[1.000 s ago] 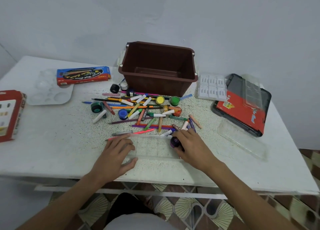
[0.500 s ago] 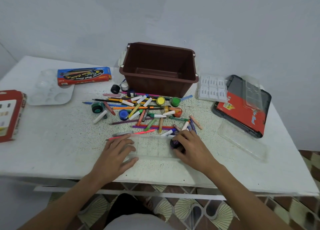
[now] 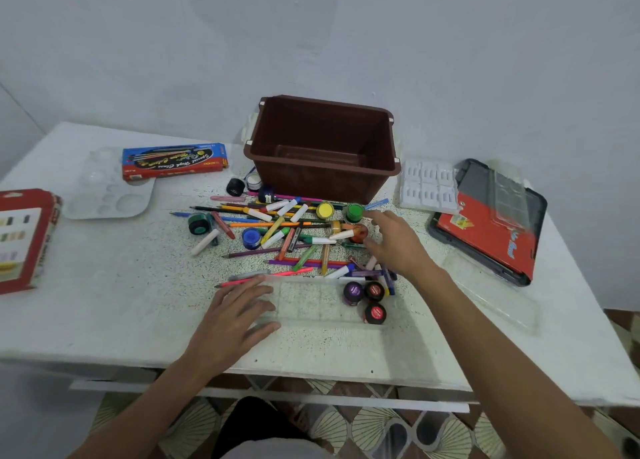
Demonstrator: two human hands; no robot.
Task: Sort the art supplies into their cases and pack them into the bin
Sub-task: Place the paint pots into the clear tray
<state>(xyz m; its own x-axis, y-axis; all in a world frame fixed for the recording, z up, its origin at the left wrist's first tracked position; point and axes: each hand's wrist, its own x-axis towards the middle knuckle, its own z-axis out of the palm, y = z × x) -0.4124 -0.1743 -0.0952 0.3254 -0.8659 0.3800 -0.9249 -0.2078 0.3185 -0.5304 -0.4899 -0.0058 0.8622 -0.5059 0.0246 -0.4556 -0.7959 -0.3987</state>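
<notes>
The white table (image 3: 104, 303) carries the brown bin (image 3: 322, 154) at its far edge. In front of the bin sprawls the pile of pens and crayons (image 3: 287, 230), and farther out from the bin lies the clear tray (image 3: 311, 303). The left hand (image 3: 235, 320) presses flat and straight on the tray, out from the bin's left corner. The right hand (image 3: 394, 244), loosely spread and empty, hovers before the bin's right corner. Three paint pots (image 3: 375, 314) sit in the tray, in line with that corner.

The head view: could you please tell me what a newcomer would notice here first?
A colourful heap of markers, pencils and paint pots sprawls mid-table, in front of a brown bin. Nearer, the left hand rests on a clear tray holding three pots at its right end, while the right hand hovers by the heap's right edge.
</notes>
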